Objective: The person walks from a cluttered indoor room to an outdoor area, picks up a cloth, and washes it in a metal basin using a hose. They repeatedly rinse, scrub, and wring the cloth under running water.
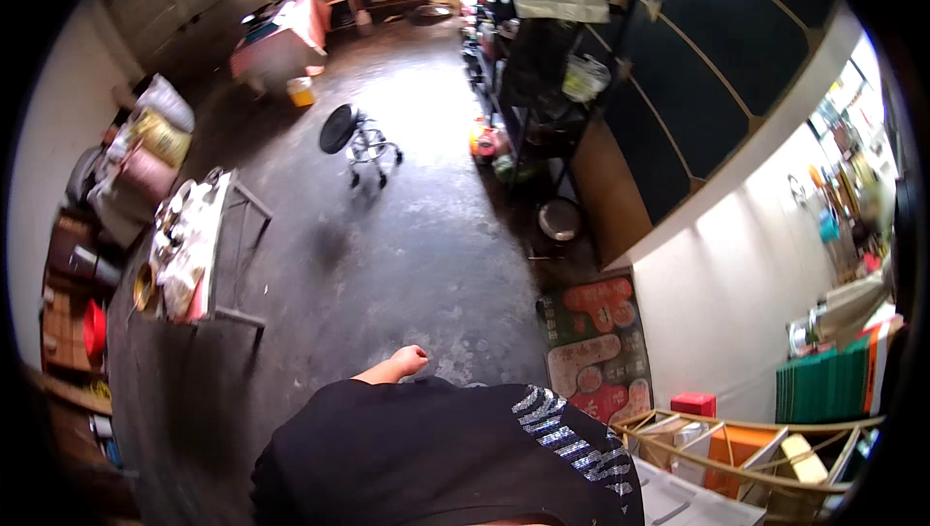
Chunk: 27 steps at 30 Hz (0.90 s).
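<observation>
In front of my black shirt (417, 448), my left hand (411, 360) shows small, with part of its forearm. Its fingers look curled in, and nothing shows in them. Bare grey floor (426, 274) lies around it, and no object touches it. My right hand is out of sight. A round black stool (339, 129) on a chrome wheeled base stands ahead, well beyond my reach.
At left, a low table (208, 264) holds cluttered items, with stuffed sacks (155, 163) behind it. A patterned mat (596, 342) lies at right beside a white wall (717, 293). A loaded rack (528, 71), a yellow bucket (301, 92) and a pink-covered table (291, 42) stand farther off.
</observation>
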Each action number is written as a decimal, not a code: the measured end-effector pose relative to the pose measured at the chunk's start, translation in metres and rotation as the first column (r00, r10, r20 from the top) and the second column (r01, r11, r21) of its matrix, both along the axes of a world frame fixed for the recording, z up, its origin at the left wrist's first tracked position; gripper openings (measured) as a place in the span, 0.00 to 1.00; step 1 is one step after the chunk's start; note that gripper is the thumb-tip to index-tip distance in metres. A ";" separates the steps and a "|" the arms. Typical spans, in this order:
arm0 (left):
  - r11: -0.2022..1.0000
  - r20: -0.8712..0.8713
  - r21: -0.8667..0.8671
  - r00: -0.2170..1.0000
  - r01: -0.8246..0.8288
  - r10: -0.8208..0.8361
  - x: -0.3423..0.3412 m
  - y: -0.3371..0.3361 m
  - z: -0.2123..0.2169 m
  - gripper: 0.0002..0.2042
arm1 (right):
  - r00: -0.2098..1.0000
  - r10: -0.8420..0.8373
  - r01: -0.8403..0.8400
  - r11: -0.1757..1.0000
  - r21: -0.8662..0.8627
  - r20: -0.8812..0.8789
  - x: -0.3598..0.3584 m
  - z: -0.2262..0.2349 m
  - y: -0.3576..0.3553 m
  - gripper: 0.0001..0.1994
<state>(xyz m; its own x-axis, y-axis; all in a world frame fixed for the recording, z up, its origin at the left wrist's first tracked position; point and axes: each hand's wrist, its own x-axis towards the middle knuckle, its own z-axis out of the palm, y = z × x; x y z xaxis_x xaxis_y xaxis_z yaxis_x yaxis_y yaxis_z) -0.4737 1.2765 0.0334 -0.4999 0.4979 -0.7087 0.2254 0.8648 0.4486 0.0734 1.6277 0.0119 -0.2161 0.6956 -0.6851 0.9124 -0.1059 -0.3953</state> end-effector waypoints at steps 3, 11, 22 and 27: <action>1.000 -0.053 -0.003 0.998 -0.023 0.023 0.034 -0.037 0.014 0.16 | 0.994 0.104 -0.104 0.995 0.011 -0.020 -0.028 0.003 0.038 0.15; 0.971 -0.083 -0.028 0.969 -0.236 0.233 0.110 -0.206 0.005 0.15 | 0.941 0.338 -0.339 0.941 -0.008 -0.030 -0.068 0.005 0.089 0.16; 0.721 0.112 -0.169 0.713 -0.672 0.692 0.227 -0.345 -0.032 0.16 | 0.794 0.601 -0.600 0.799 -0.046 0.087 -0.143 0.009 0.053 0.16; 0.636 0.156 -0.042 0.623 -0.771 0.766 0.187 -0.338 -0.056 0.15 | 0.686 0.720 -0.727 0.677 0.115 0.100 -0.230 0.024 0.038 0.17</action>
